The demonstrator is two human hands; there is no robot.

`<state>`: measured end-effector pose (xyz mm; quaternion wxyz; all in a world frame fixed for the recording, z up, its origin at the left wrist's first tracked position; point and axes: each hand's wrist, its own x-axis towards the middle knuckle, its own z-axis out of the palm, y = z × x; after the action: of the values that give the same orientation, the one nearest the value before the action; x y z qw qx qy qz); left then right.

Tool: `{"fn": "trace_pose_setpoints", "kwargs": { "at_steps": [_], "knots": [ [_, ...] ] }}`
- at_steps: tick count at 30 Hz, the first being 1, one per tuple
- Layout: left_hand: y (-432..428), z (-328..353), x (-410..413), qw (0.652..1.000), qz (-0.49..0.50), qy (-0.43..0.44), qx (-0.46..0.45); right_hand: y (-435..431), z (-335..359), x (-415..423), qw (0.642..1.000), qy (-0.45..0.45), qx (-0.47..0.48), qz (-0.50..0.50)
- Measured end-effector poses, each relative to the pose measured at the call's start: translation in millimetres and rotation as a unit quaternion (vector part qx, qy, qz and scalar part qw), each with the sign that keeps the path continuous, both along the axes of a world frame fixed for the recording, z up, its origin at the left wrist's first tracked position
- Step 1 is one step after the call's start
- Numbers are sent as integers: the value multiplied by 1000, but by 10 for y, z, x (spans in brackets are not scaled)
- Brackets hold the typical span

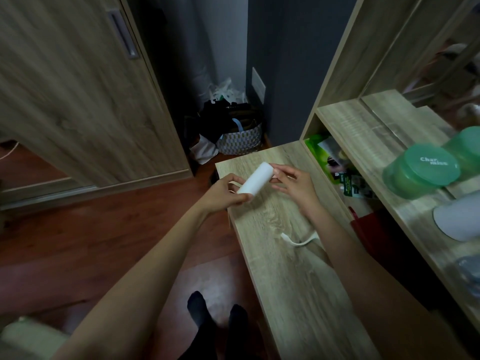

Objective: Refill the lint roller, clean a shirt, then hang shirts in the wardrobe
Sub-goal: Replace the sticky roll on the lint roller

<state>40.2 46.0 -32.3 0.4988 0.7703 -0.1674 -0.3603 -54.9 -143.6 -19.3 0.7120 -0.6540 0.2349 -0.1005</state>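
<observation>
A white lint roller refill roll [255, 181] is held between both hands above the far end of a light wooden table [291, 268]. My left hand [224, 194] grips its near, lower end. My right hand [294, 181] pinches its far, upper end with the fingertips. A pale strip shows just behind my left hand's fingers. A thin white curved piece [298, 239], perhaps the lint roller handle, lies on the table beside my right forearm. No shirt is in view.
A wooden wardrobe door [78, 94] stands at the left. A patterned basket [240, 141] with dark items sits on the floor past the table. At the right, a shelf unit carries green lidded tubs [423, 172] and packets [330, 157]. Feet in black socks [215, 318] stand on the red-brown floor.
</observation>
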Motion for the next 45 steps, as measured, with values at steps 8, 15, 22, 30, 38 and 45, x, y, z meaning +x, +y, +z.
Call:
{"fn": "trace_pose_setpoints", "kwargs": {
  "at_steps": [8,15,22,30,38,45],
  "knots": [
    [-144,5,-80,977,-102,-186,35,-73,51,-99,999,-9,-21,25],
    [-145,68,-161,970,-169,-175,17,-158,-34,-346,992,53,-113,-20],
    [-149,12,-274,966,-203,-160,4,-341,-413,-911,899,254,-341,-104],
    [-121,-141,-417,998,-56,-15,-25,-126,-581,-1104,865,363,-327,-118],
    [-12,-69,-443,997,21,69,-41,-36,-533,-932,877,343,-298,-153],
    [-30,87,-429,973,68,190,-109,164,-41,-472,936,95,-330,-82]
  ]
}}
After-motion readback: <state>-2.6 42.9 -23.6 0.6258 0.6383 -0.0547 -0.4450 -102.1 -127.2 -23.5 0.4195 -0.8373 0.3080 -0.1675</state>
